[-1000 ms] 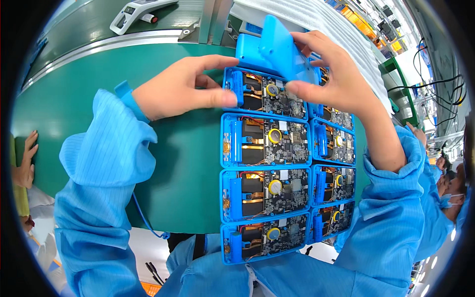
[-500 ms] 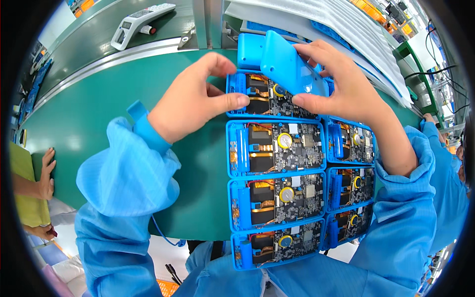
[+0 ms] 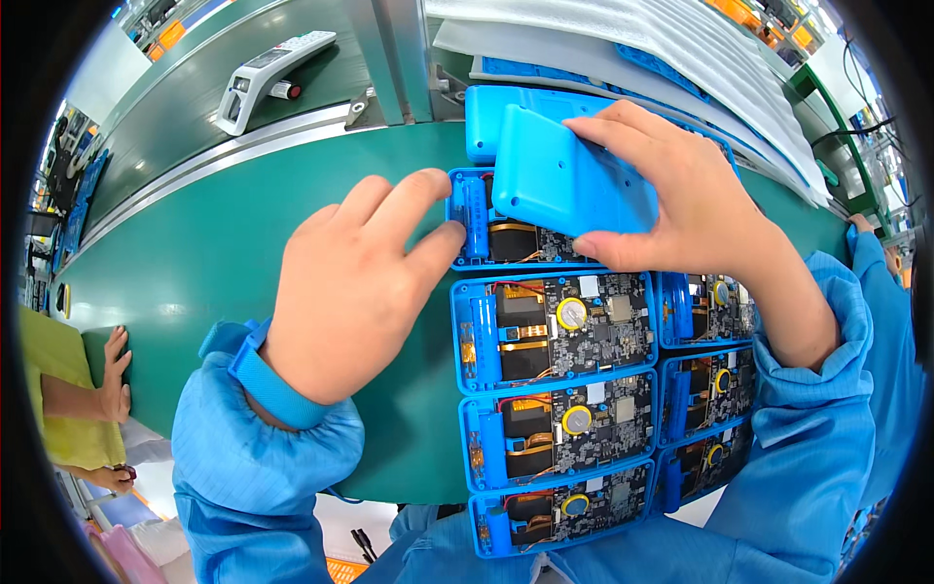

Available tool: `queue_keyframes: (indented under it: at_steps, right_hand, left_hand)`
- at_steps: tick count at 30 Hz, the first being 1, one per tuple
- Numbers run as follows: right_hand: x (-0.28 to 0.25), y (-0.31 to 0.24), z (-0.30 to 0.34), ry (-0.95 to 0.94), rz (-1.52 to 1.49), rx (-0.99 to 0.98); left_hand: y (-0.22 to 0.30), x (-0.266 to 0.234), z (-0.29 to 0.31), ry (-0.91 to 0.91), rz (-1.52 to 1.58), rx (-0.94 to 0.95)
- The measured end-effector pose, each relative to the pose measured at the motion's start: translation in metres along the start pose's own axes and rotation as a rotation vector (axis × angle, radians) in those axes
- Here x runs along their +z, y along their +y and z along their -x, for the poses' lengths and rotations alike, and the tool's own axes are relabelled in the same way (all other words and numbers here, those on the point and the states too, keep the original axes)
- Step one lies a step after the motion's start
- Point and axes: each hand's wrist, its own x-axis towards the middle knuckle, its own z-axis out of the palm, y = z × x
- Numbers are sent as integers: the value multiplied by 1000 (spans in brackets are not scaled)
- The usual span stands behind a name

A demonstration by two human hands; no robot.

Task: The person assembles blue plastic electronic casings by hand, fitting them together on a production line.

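My right hand [image 3: 671, 195] grips a blue plastic cover [image 3: 559, 170] with screw holes, thumb below and fingers over the top. The cover is tilted above an open blue housing [image 3: 474, 261] and hides most of its circuit board. At that housing's left edge is my left hand [image 3: 360, 273]; its thumb and index finger are apart, at or touching the rim, with nothing held between them. Nearer me, several open housings [image 3: 555, 331] form two columns. Each shows a dark circuit board, a yellow-ringed coin cell [image 3: 572, 313] and a blue cylinder at the left.
Another blue cover [image 3: 482, 122] lies behind the raised one. White foam sheets [image 3: 623, 39] with blue parts between them are stacked at the back right. A grey handheld device [image 3: 263, 73] rests beyond the metal rail. Another person's hand [image 3: 115, 375] is at the green table's [image 3: 195, 292] left edge.
The cover in my right hand has shifted left and lower over the far housing. My left hand has drawn back from inside that housing to its left rim. The view has shifted slightly.
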Motion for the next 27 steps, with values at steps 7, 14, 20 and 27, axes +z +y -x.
queue_keyframes:
  at_steps: [7, 14, 20, 27]
  right_hand:
    - [-6, -4, -4, -67, -94, 90]
    - [1, -2, -3, -76, 71, -8]
    - [1, -1, -4, -139, 36, 20]
    - [-2, -2, -4, -82, 16, 53]
  left_hand:
    - [-1, 8, 5, -37, 144, -110]
    - [9, 2, -1, -65, -49, -143]
    - [0, 16, 4, 32, 484, -310]
    - [-7, 15, -6, -95, 984, -692]
